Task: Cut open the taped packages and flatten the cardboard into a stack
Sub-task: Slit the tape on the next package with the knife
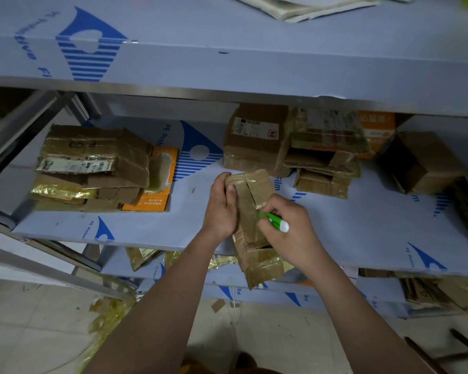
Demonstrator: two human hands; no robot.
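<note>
A long brown taped cardboard package (250, 209) is held up in front of the middle shelf. My left hand (222, 205) grips its upper left edge, thumb on the taped face. My right hand (288, 228) grips a green and white cutter (274, 222), whose tip touches the package's right side by a cut flap. On the shelf's left lies a stack of flattened cardboard (92, 168) with an orange piece under it. Taped and opened boxes (257, 139) stand at the back right.
The shelf (146, 225) is wrapped in blue-printed protective film, with another shelf board close above. An open brown box (422, 163) sits at the far right. Tape scraps and cardboard lie on the lower shelf and the tiled floor (38, 319).
</note>
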